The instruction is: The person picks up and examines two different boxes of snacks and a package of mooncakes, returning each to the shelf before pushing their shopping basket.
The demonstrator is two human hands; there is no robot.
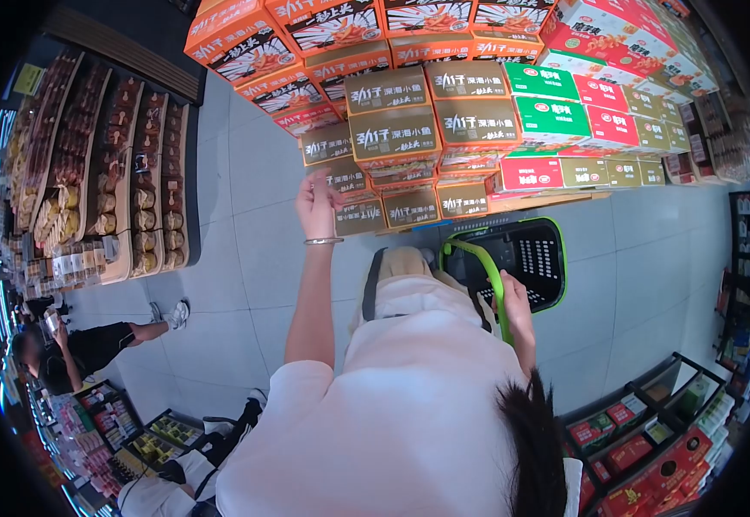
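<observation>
My left hand, with a bangle at the wrist, is raised in front of the stacked boxes. Its fingers are loosely bent and apart, with nothing visible in them. Nearest to it are the brown snack boxes at the left end of the stack, which the hand partly overlaps in this view. On the other side, my right hand is closed around the bright green handle of a shopping basket. The black basket with a green rim hangs beside my legs, and its visible inside holds nothing.
Orange boxes rise behind the brown ones; green boxes and red boxes stand rightward. A shelf of packaged food is at left. One person walks there, another is lower left. Red gift boxes sit lower right.
</observation>
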